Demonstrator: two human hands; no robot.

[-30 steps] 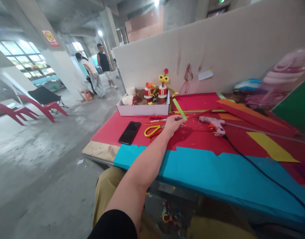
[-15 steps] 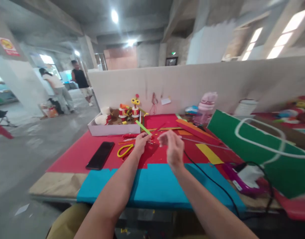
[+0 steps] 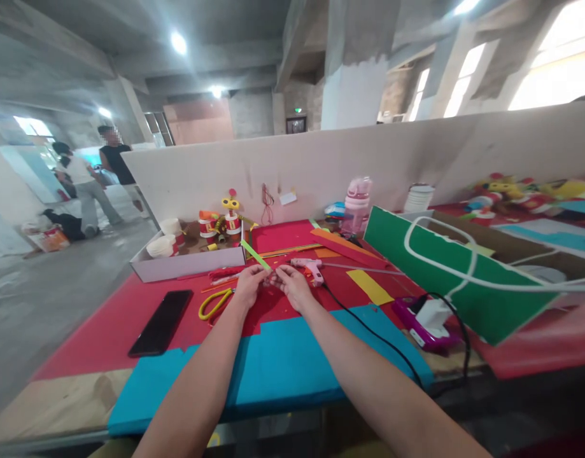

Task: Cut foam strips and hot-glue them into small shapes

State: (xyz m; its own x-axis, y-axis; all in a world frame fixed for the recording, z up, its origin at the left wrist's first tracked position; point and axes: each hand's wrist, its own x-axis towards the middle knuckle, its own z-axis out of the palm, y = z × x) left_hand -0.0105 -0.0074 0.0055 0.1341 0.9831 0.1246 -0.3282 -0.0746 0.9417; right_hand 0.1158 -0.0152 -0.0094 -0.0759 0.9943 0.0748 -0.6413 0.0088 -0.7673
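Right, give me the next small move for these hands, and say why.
Probably let the right hand press the near end of the green strip while the left hand steadies it: both hands' fingertips meet around that end, and the glue gun lies unheld on the table.

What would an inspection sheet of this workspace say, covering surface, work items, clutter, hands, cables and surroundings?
Surface: red sheeting, blue sheet along the near edge.
Work items: green strip, tilted; pink glue gun lying close by.
Clutter: phone, yellow-handled tool, yellow strip, white-sided box holding figures.
Hands: left hand pinches the green strip; right hand has fingertips close by, grip unclear.
Cables: black cord from the glue gun; white cable crossing the green board.
Surroundings: pale partition behind; person in pale top and person in dark top standing beyond.
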